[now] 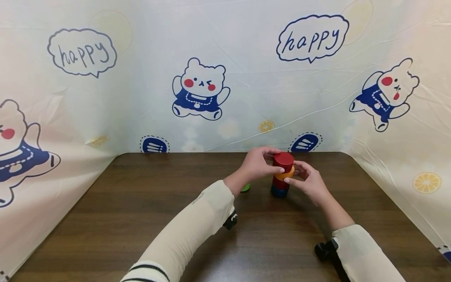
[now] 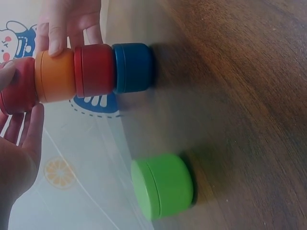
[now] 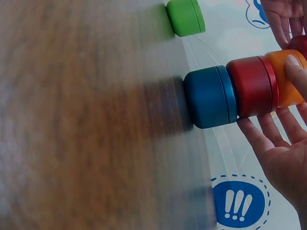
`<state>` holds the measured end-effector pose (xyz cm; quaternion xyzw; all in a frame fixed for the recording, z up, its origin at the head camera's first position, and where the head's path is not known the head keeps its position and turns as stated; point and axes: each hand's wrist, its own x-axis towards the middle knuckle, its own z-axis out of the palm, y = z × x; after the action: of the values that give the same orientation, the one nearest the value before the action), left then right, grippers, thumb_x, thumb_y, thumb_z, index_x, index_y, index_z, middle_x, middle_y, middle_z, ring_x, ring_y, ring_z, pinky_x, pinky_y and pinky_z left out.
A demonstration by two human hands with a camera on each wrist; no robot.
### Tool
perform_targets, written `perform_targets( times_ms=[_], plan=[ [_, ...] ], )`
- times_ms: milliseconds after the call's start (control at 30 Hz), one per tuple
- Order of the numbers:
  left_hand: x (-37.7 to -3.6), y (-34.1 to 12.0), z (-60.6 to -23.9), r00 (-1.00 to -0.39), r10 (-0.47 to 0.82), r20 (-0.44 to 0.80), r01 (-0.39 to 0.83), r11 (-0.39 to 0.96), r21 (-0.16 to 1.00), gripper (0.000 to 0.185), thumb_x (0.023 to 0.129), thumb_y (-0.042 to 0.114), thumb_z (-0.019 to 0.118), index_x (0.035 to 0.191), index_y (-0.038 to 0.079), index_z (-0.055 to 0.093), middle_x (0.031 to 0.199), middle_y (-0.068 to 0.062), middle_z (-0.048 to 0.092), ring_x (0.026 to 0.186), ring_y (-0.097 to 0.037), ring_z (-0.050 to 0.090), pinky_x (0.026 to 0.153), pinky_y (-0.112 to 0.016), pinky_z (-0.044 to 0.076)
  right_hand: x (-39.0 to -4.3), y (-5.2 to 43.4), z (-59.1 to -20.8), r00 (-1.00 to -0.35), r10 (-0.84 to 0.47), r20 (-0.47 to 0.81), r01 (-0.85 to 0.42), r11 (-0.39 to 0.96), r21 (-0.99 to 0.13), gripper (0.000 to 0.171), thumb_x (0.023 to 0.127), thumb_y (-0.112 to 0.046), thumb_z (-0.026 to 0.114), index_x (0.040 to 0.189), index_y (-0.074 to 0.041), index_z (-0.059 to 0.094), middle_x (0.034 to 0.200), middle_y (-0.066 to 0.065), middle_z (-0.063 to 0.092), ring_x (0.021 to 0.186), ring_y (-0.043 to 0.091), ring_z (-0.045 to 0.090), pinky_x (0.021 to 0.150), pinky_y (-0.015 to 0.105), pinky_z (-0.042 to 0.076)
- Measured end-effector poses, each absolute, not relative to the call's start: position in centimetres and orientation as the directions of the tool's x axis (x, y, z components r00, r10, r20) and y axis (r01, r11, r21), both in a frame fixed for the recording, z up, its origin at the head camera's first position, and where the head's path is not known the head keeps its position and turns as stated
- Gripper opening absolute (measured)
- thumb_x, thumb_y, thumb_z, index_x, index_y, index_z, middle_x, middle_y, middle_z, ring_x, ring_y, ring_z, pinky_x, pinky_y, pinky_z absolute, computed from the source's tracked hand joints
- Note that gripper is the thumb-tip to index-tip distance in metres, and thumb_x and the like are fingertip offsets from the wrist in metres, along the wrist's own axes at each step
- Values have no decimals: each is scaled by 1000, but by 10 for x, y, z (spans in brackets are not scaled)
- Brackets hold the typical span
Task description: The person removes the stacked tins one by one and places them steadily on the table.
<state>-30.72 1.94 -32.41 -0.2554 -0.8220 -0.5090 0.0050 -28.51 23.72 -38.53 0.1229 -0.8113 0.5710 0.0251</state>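
Observation:
A stack of small round lidded jars stands on the table's far right part. At its bottom is a blue jar [image 2: 135, 67], with a red jar [image 2: 96, 71] above it and an orange jar [image 2: 57, 79] on that. The top red jar [image 1: 284, 159] is pinched between the thumb and fingers of my left hand [image 1: 258, 165]; it sits on or just over the orange one. My right hand [image 1: 311, 185] grips the orange jar from the right, thumb in front. Apart from the stack, a green jar [image 2: 168, 187] stands to the left, mostly behind my left wrist in the head view.
The brown wooden table [image 1: 141, 211] reaches back to a printed cloth [image 1: 246, 129] with bears and lettering, which also hangs at both sides. A black wrist camera mount [image 1: 230, 220] is on my left sleeve, another mount [image 1: 325, 250] on the right.

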Motion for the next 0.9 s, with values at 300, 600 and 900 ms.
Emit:
perform_targets(
  times_ms=[300,600,900],
  plan=[
    [-307,15,-325,-874,403,272,424,358,832,49,78,20,84,123,12,67,117,0,67,99,-13,64,75,-20,54,-285,237,-385,-967,-173,187,-234,314,-920,65,86,-20,76,141,-7,44,137,17,53,123,35,51,90,24,50],
    [-306,9,-326,-869,410,278,427,335,840,49,78,18,84,123,12,67,118,0,67,98,-13,64,74,-21,55,-286,237,-386,-964,-182,193,-243,314,-918,64,86,-23,76,141,-9,46,137,16,54,123,34,51,90,26,51],
    [-305,1,-327,-880,392,266,401,317,860,49,77,16,85,123,13,67,118,0,66,100,-15,63,77,-23,56,-286,237,-386,-963,-187,193,-245,313,-917,63,88,-20,74,143,-11,45,140,14,52,123,34,51,90,25,51]
  ],
)
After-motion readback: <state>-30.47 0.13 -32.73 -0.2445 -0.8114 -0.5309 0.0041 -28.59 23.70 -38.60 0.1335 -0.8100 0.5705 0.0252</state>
